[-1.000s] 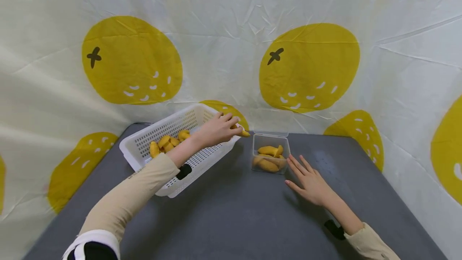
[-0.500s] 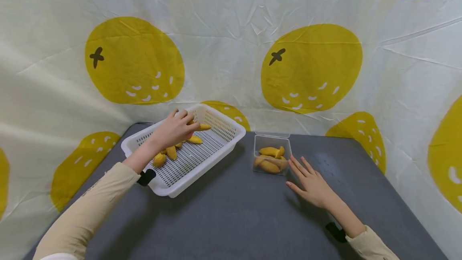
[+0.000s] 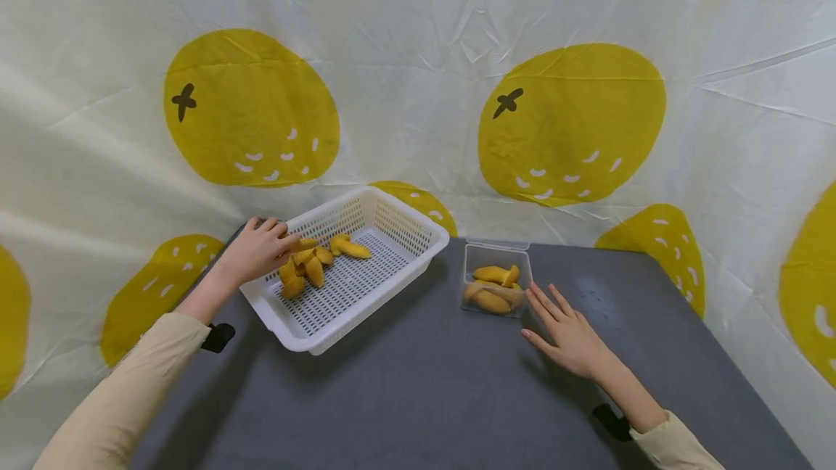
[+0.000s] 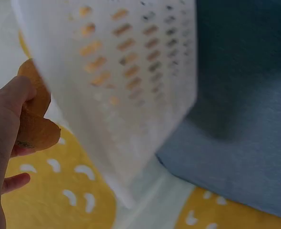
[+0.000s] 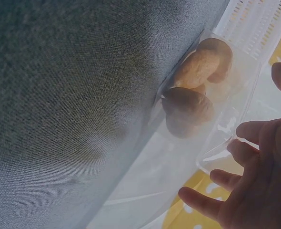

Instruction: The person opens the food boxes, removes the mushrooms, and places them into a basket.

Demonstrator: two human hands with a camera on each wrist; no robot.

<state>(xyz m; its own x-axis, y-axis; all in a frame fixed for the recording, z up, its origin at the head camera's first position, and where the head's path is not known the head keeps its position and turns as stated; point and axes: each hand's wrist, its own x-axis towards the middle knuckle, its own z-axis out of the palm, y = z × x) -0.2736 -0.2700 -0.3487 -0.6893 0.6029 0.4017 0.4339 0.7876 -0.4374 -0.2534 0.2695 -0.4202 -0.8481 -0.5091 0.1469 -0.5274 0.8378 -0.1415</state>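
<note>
In the head view my left hand (image 3: pixel 257 249) is above the left rim of a white perforated basket (image 3: pixel 366 314). It pinches a yellow mushroom (image 4: pixel 40 131) between thumb and fingers, seen best in the left wrist view, where it is outside the basket wall. Several more yellow mushrooms (image 3: pixel 315 272) lie in the basket's left half, one (image 3: pixel 353 249) a little apart. My right hand (image 3: pixel 568 336) has its fingers spread, with fingertips at the right side of a small clear plastic box (image 3: pixel 466 270). Inside that box are several mushrooms (image 3: pixel 491 301). Whether the fingertips touch it is hard to tell.
The basket and box stand side by side on a dark grey table (image 3: pixel 418 405), a gap between them. Behind them hangs a white curtain (image 3: pixel 405 93) with large yellow fruit prints. The box's clear lid (image 3: pixel 498 244) is raised at its back edge.
My left hand has moved left, from the basket's right rim across to its left rim, with a mushroom in its grip. My right hand stays by the box. The view has shifted slightly.
</note>
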